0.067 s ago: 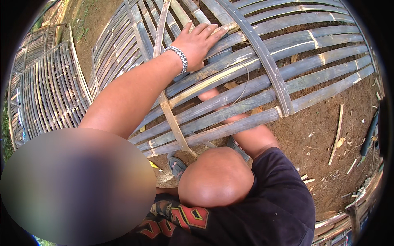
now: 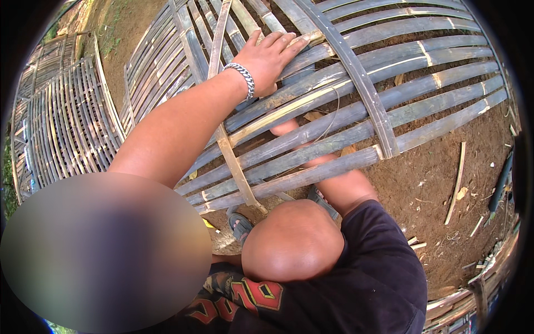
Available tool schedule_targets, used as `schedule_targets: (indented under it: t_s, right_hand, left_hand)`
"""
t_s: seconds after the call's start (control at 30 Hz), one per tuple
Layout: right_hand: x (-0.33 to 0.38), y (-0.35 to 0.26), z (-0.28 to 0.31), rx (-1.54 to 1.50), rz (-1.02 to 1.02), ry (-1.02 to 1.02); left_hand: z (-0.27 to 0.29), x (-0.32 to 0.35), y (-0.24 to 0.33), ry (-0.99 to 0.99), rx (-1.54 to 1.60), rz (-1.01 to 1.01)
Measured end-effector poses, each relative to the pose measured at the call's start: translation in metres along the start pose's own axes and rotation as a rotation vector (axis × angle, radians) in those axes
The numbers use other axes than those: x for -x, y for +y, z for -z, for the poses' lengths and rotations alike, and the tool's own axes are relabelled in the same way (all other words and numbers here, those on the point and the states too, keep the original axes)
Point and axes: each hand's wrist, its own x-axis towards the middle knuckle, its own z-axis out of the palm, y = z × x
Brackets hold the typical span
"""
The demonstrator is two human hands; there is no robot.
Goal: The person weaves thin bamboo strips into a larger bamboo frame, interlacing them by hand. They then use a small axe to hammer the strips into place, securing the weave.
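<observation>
one left hand (image 2: 267, 60) lies on the frame (image 2: 451, 121) and one right hand (image 2: 285, 128) shows partly beneath it, two in all, with one bracelet (image 2: 246, 79). two sandals (image 2: 241, 226) sit by the frame's near edge, and one long stick (image 2: 456, 181) and one dark rod (image 2: 501, 181) lie right of it. the frame's slats (image 2: 272, 184) overlap too much for a sure count.

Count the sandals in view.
2: one sandal left of the bare knee, the other sandal at its upper right, partly covered. More could be hidden.
</observation>
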Motion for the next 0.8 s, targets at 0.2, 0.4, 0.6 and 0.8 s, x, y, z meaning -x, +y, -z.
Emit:
schedule_targets:
  t_s: [0.2,0.4,0.6,0.8]
  right_hand:
    - [0.002,-0.008,-0.003,0.233,0.044,-0.074]
    - [0.007,-0.02,-0.039,0.616,0.071,-0.035]
    - [0.012,0.006,-0.01,0.622,0.096,0.006]
    - [0.021,0.011,-0.014,1.057,0.043,-0.146]
  left_hand:
    - [0.001,-0.001,-0.001,-0.006,0.016,-0.001]
    - [0.002,0.007,-0.004,-0.024,0.01,0.017]
    - [0.004,0.0,-0.003,0.004,0.014,-0.007]
    - [0.0,-0.003,-0.006,-0.005,-0.004,-0.014]
